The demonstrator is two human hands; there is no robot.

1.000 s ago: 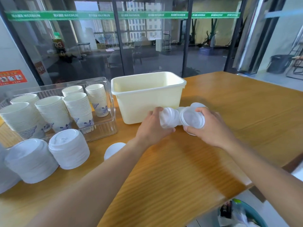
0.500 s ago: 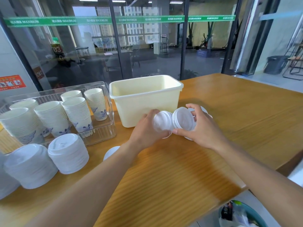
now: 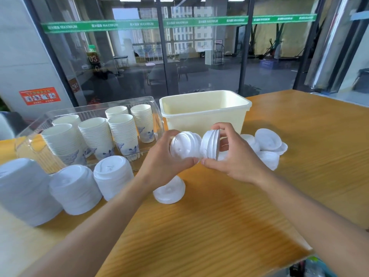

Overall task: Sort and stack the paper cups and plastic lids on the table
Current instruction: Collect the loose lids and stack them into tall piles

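Left grip (image 3: pixel 161 156) holds a short lid stack (image 3: pixel 184 145) on edge; right grip (image 3: pixel 237 158) pinches a second lid stack (image 3: pixel 209 145) just beside it, the two nearly touching above the tabletop (image 3: pixel 219 226). Loose lids (image 3: pixel 267 144) lie right of the right grip, one lid (image 3: pixel 169 189) below the left. Stacked paper cups (image 3: pixel 95 136) sit in a clear tray (image 3: pixel 89 110) left of both, cream bin (image 3: pixel 205 110) behind.

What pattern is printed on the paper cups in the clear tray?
A blue ink-style design low on the white paper cups, seen in the head view; details are too blurred to name.
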